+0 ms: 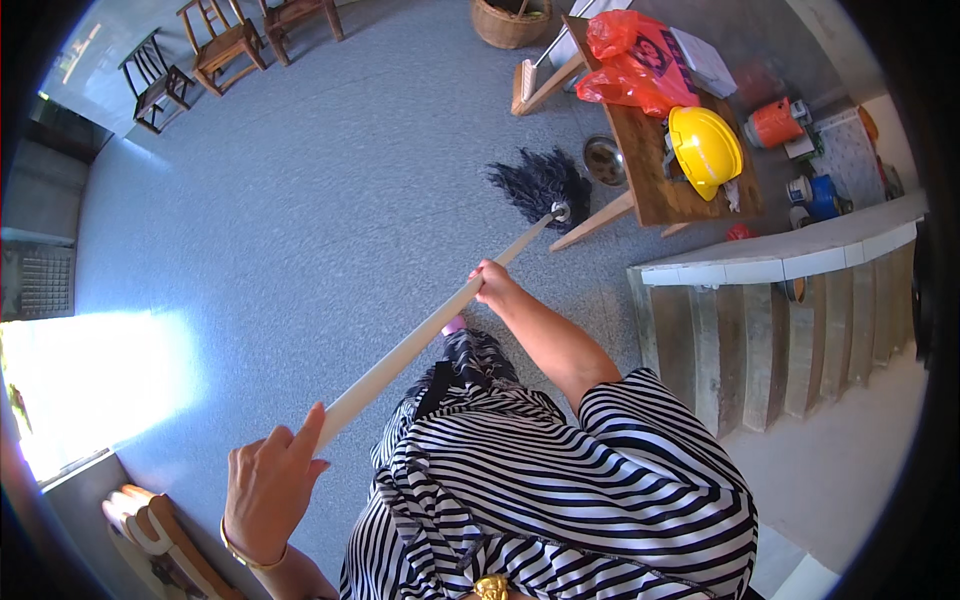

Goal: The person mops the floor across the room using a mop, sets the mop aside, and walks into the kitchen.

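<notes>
A mop with a long pale handle (405, 356) runs diagonally across the view in front of my body. My left hand (274, 480) grips the handle near its upper end, with the index finger stretched along it. Further down the shaft, my right hand (492, 283) is closed around it. The dark string mop head (541, 184) lies spread on the speckled grey floor (300, 195), beside a leg of the wooden table (634, 150). Close to the strands, a round metal bowl (604, 160) sits on the floor by the table.
On the table are a yellow hard hat (706, 150), a red plastic bag (626, 67) and a white box (703, 61). Wooden chairs (225, 46) line the far wall, near a wicker basket (511, 22). Concrete stairs (765, 337) rise at right. A broom (528, 79) leans by the table.
</notes>
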Demonstrator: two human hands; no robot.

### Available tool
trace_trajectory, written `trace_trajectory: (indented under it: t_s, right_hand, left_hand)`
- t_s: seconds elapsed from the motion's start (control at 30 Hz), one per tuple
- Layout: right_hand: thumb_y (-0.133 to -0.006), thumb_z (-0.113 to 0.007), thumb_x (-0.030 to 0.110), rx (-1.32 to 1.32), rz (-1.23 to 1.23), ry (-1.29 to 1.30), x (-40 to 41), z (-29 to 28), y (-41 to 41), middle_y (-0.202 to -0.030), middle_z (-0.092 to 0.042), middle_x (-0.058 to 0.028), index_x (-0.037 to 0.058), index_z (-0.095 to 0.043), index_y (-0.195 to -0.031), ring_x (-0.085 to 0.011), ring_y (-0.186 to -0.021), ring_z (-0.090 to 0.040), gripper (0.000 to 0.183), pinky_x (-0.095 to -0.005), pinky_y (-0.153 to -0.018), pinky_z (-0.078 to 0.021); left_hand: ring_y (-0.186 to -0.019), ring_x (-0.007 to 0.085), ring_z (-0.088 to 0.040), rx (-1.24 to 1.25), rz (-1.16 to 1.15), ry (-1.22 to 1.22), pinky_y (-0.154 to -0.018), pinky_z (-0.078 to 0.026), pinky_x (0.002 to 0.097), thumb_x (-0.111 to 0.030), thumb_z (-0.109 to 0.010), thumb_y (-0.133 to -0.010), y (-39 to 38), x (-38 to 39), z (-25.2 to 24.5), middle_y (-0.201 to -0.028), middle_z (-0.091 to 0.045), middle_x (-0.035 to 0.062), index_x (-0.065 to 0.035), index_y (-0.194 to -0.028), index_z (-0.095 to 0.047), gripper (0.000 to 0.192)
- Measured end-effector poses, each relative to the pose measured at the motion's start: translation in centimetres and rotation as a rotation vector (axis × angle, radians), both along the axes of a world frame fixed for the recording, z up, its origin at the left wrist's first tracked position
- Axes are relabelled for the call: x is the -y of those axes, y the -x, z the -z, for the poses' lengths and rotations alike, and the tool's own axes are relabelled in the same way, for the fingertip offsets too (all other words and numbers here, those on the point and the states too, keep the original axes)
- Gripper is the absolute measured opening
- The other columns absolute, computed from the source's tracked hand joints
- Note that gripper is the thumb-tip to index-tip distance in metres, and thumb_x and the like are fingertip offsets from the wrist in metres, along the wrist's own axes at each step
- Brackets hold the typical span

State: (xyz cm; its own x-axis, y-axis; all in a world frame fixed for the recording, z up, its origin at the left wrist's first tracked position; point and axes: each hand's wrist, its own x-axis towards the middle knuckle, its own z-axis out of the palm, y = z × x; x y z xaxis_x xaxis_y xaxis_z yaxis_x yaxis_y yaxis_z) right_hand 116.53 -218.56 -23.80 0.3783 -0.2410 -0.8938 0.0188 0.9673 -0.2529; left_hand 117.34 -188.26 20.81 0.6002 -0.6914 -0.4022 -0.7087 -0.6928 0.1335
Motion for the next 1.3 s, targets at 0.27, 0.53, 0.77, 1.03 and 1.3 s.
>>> trace_trajectory:
  t_s: [0.27,0.53,0.77,1.03,1.3]
  right_hand:
    - [-0.078,-0.041,0.016,-0.214,-0.270,-0.017,-14.1,-3.2,-0.4,-0.059,-0.039,-0.0068,0.0044,-0.036,-0.083,-0.0145,-0.045,-0.040,0.014,-0.0276,-0.039,-0.0371]
    - [-0.077,-0.037,0.017,-0.319,-0.643,-0.169,-29.7,-6.4,0.5,-0.053,-0.038,-0.0058,0.0058,-0.035,-0.074,-0.0148,-0.039,-0.040,0.012,-0.0328,-0.040,-0.0422]
    - [-0.078,-0.036,0.016,-0.358,-1.105,-0.259,-41.3,-8.7,4.1,-0.057,-0.040,-0.0051,0.0063,-0.036,-0.083,-0.0149,-0.043,-0.044,0.011,-0.0355,-0.045,-0.0460]
    - [-0.077,-0.038,0.015,-0.258,-1.602,-0.273,-46.9,-11.7,5.6,-0.064,-0.047,-0.0049,0.0061,-0.037,-0.090,-0.0137,-0.053,-0.051,0.016,-0.0339,-0.049,-0.0471]
    - [-0.076,-0.039,0.008,-0.130,-1.717,-0.337,-43.3,-14.6,3.6,-0.064,-0.048,-0.0033,0.0032,-0.035,-0.094,-0.0111,-0.055,-0.051,0.019,-0.0283,-0.053,-0.0479]
  left_hand:
    - [-0.046,0.0191,-0.048,0.048,-0.293,-0.082,-0.044,-0.038,0.0297,-0.016,-0.065,-0.055,5.8,-9.5,-1.6,-0.056,-0.049,0.0074,-0.0085,-0.103,-0.047,0.052]
    - [-0.064,0.0266,-0.052,0.009,-0.736,-0.229,-0.056,-0.041,0.0335,-0.009,-0.058,-0.061,13.5,-15.8,-6.9,-0.077,-0.053,0.0123,-0.0141,-0.106,-0.046,0.047]
    - [-0.070,0.0292,-0.052,0.028,-1.169,-0.390,-0.060,-0.040,0.0355,-0.010,-0.057,-0.063,22.5,-16.6,-10.0,-0.082,-0.054,0.0150,-0.0132,-0.109,-0.044,0.048]
    - [-0.076,0.0327,-0.051,-0.075,-1.392,-0.359,-0.064,-0.039,0.0369,-0.017,-0.054,-0.068,26.1,-11.3,-11.9,-0.087,-0.051,0.0213,-0.0075,-0.113,-0.037,0.049]
    - [-0.065,0.0292,-0.052,-0.164,-1.512,-0.333,-0.056,-0.041,0.0346,-0.025,-0.056,-0.068,24.5,-7.5,-13.2,-0.078,-0.054,0.0165,-0.0090,-0.115,-0.035,0.054]
